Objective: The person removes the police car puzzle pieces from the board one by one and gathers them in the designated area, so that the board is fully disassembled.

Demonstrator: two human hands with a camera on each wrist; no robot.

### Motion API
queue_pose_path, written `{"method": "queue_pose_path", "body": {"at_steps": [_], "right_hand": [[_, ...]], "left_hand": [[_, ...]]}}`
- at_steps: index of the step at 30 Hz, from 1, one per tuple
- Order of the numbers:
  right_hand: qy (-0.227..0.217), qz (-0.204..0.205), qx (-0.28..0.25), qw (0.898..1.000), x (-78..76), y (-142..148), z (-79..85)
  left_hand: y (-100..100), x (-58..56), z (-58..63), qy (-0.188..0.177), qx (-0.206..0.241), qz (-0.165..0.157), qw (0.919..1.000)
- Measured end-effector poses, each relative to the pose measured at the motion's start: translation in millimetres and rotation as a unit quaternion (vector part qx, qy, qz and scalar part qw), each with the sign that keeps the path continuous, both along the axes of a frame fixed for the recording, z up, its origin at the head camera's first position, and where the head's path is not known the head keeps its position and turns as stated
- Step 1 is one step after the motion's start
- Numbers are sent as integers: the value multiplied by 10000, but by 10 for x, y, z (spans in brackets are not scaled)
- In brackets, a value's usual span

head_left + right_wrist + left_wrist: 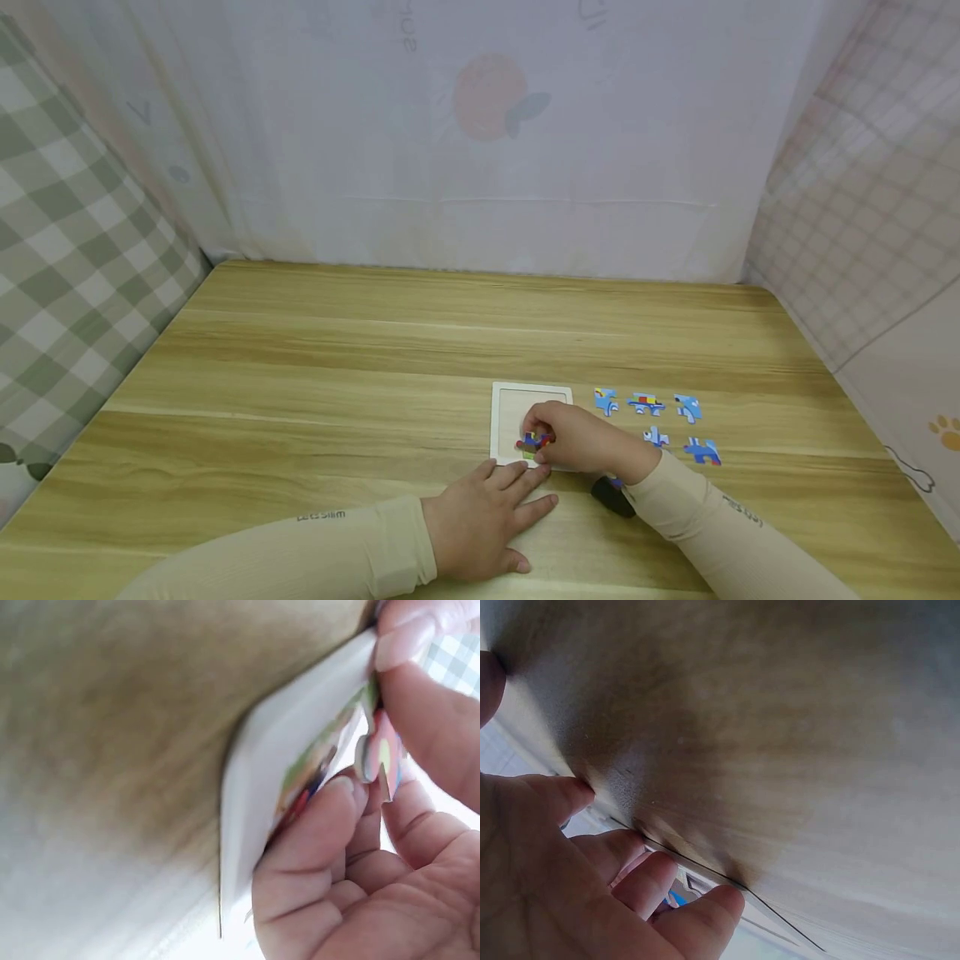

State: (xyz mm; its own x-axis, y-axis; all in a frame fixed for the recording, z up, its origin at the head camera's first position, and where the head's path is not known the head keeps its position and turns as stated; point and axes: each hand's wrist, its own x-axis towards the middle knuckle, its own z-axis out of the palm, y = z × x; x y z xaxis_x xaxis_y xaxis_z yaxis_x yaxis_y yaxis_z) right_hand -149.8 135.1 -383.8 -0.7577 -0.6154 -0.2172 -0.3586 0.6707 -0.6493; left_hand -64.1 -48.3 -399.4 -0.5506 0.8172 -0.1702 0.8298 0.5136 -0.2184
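Note:
A white square puzzle tray (495, 421) lies flat at the table's near middle. Over its near part my right hand (581, 437) pinches a colourful jigsaw piece (534, 444) between thumb and fingers. The right wrist view shows a red-pink side of the held piece (382, 754) close above the tray's rim (251, 765). Printed pieces (307, 784) show inside the tray there, partly hidden by the fingers. My left hand (491, 521) lies spread, palm down, with its fingertips (724, 900) right at the tray's near edge.
Several loose blue jigsaw pieces, such as one with red and yellow blocks (647, 404) and a corner one (702, 451), lie on the wooden table (300, 358) right of the tray. A black object (612, 497) shows beneath my right wrist. A pale curtain (480, 225) hangs behind the table.

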Motion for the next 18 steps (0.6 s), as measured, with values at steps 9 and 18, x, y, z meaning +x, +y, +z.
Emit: {"method": "queue_pose_path", "body": {"at_steps": [9, 18], "right_hand": [[-61, -40, -251, 9997, -5, 43, 15], [-379, -151, -728, 9965, -23, 63, 21]], "left_hand": [[7, -5, 7, 23, 65, -8, 10000], [-1, -26, 24, -170, 205, 23, 9996]]}}
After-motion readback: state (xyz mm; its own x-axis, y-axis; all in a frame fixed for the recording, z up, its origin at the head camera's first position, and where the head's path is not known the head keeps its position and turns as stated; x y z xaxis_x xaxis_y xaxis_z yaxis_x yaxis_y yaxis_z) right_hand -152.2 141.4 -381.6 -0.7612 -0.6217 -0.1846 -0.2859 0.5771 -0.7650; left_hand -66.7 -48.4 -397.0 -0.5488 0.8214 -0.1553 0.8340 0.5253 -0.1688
